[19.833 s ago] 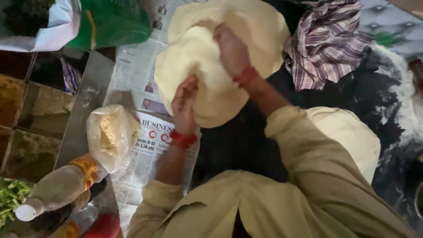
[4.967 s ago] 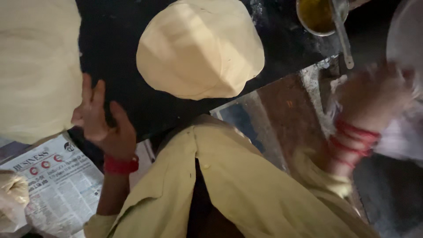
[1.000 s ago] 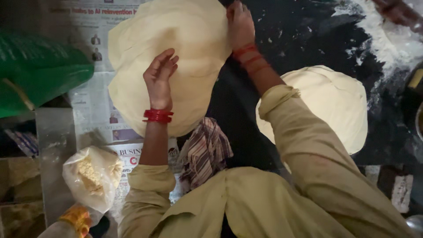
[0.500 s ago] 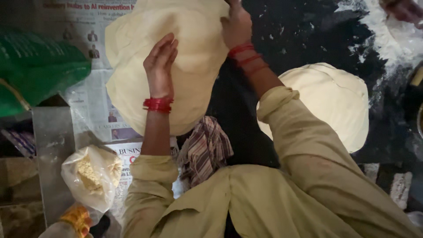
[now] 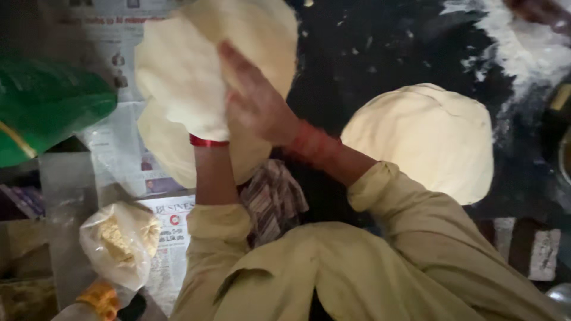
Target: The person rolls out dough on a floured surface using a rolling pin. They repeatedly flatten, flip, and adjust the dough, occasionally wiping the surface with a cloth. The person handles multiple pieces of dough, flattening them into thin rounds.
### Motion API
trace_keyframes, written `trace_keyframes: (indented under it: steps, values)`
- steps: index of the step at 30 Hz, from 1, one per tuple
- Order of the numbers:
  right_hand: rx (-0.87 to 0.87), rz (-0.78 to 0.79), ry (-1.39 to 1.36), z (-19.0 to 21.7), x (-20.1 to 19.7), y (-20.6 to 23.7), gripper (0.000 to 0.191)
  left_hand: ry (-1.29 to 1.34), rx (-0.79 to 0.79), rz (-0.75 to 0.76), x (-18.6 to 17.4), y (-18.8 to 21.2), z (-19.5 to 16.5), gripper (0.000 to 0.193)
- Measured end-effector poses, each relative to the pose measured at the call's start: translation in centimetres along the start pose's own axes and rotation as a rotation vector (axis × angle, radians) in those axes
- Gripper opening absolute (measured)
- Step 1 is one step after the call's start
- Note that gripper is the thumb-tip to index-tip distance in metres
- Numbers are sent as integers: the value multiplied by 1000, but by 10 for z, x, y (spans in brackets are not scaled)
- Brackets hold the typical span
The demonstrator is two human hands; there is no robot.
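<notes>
Pale dough sheet (image 5: 178,77) draped over hidden left hand; open right hand (image 5: 256,104) pressing flat: overstretching risks tearing

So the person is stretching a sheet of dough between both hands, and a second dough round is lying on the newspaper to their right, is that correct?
Not quite. The second dough round lies on the dark floured surface, not on newspaper; the newspaper is on the left. The head view shows this. Both hands, left hand and right hand, are on the sheet of dough.
</notes>
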State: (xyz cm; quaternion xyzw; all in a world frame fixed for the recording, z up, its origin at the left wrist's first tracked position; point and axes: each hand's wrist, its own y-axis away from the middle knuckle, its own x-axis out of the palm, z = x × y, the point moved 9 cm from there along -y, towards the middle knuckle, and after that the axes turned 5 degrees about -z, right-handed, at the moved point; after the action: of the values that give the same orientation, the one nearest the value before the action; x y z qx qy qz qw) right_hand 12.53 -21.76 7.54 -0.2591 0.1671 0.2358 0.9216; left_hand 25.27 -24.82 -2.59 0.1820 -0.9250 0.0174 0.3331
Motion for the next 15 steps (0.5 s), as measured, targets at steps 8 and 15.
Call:
trace_keyframes:
  steps: [8, 15]
  values:
    - [333, -408, -1268, -11, -98, 119, 70, -1176, 569, 392, 211, 176, 36, 70]
    - [362, -560, -1016, 15, -260, 219, 65, -1544, 446, 364, 138, 225, -18, 77]
